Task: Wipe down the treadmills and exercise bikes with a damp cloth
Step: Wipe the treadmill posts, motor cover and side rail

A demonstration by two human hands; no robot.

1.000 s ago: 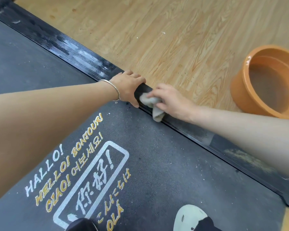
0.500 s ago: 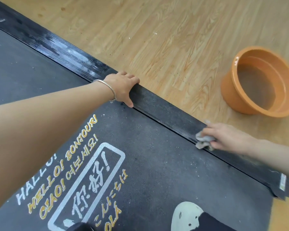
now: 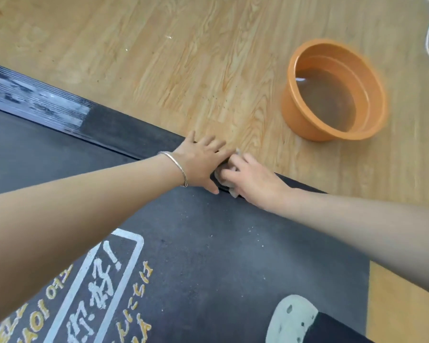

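Right hand [image 3: 254, 180] clenched on a grey cloth [image 3: 229, 188] against the treadmill side rail [image 3: 124, 131], left hand [image 3: 201, 160] flat beside it, fingers spread, hands touching, silver bracelet [image 3: 178, 167], belt [image 3: 208, 243] printed "你好!", orange water basin [image 3: 295, 115] near on wood floor [image 3: 159, 58]

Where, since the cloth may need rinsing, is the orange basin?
Head view, upper right: the orange basin stands on the wooden floor, beyond the right hand.

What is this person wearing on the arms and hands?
No sleeves or gloves show. The left hand has a thin silver bangle at its wrist; the right hand and its wrist wear nothing.
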